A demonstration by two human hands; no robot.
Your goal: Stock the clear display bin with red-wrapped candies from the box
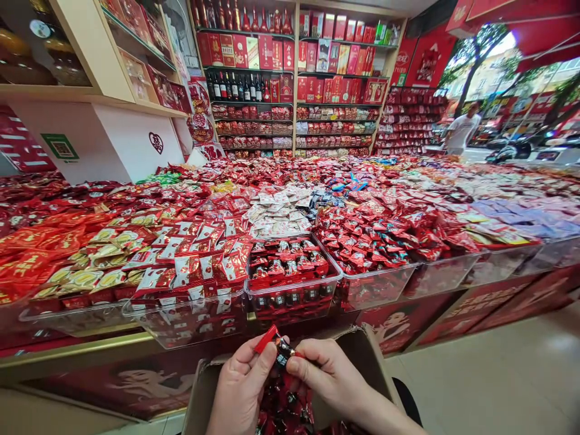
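Note:
My left hand [247, 377] pinches the red end of a small wrapped candy [283, 352] between thumb and fingers. On the other side, my right hand [324, 371] grips the same candy, whose wrapper is red and black with white lettering. Both hands are held over an open cardboard box [369, 356]. More red and dark wrapped candies [290, 402] lie inside the box, partly covered by my hands. Just beyond stands a clear plastic bin [294, 281] with similar red and black candies stacked in rows.
Clear bins heaped with wrapped sweets [376, 235] line the counter on both sides. White packets [274, 211] are piled behind the middle bin. Shelves [296, 72] of bottles and red boxes stand at the back. A person [462, 130] is outside at right. Tiled floor [498, 374] shows at lower right.

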